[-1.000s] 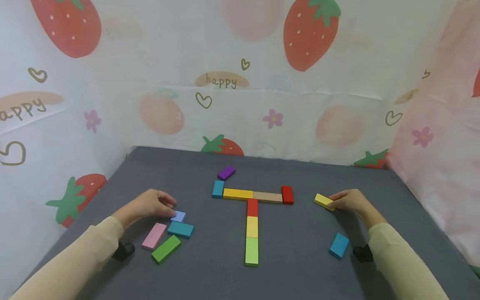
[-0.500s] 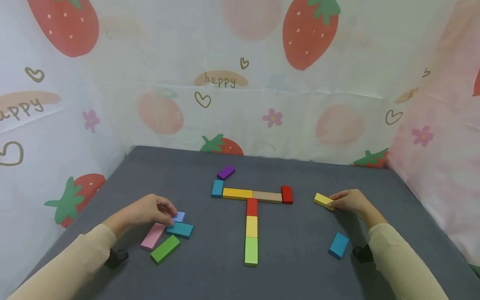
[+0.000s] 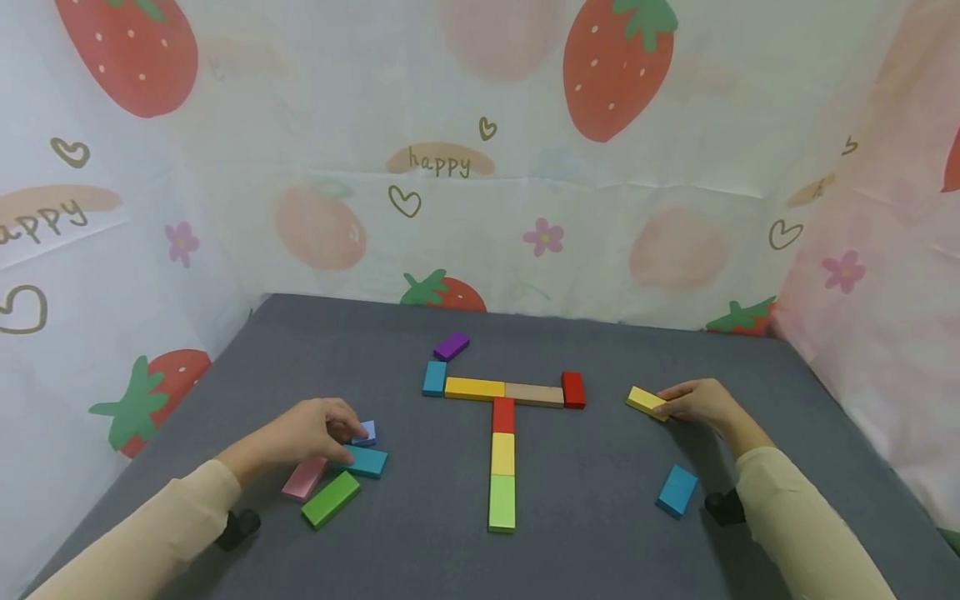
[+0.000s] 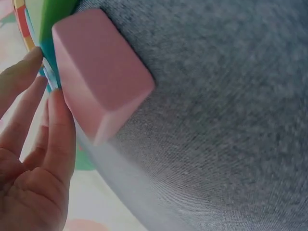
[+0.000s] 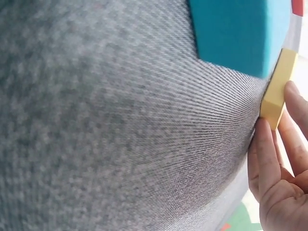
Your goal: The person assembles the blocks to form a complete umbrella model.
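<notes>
On gray cloth (image 3: 585, 492) — two-handed work, now nudging rectangular lilac block (image 3: 366, 437) with left hand (image 3: 313, 429), unclear if pinching — also pinching rectangular yellow block (image 3: 642, 401) with right hand (image 3: 703, 402).

We look into a makeshift booth (image 3: 337, 117) — what room surrounds it, we cannot tell: behind the gray table (image 3: 585, 500) hangs a creased strawberry-printed cloth (image 3: 600, 267), and similar panels (image 3: 142, 292) flank the table left and right.

Soft, diffuse light casts faint shadows on the grey tabletop (image 3: 585, 500), and both wrist views seem slightly blurred.
</notes>
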Available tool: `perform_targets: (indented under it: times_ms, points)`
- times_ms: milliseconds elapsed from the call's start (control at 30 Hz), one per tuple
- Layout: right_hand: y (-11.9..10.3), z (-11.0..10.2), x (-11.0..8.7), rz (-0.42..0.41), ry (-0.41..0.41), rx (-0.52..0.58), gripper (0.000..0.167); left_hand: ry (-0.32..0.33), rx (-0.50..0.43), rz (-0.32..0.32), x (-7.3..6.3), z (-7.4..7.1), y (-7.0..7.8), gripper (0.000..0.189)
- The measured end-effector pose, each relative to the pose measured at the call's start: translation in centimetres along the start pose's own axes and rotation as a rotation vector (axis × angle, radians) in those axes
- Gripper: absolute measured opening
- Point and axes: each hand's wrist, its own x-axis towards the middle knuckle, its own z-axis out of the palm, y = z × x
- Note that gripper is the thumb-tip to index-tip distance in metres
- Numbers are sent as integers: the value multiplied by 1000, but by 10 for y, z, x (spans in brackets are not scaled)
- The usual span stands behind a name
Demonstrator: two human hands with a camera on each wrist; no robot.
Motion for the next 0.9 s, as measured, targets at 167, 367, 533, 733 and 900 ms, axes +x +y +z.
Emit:
perform_targets:
  times_ms: [167,367,533,733,900]
  points:
    - [1,-1,0,6,3,3,48,43,23,-25,2,5,2,17]
    - [-1,-2,-2,-1,4,11,49,70,-7,-48,2,8,4,19]
    - [-2,0,-1,3,0,17,50,24,-51,-20,-3,10,4,28]
    - [1,0,2,11,3,16,49,55,-33,-18,-1,15,3,29]
    - [0,-1,1,13,6,20,48,64,21,-31,4,17,5,31]
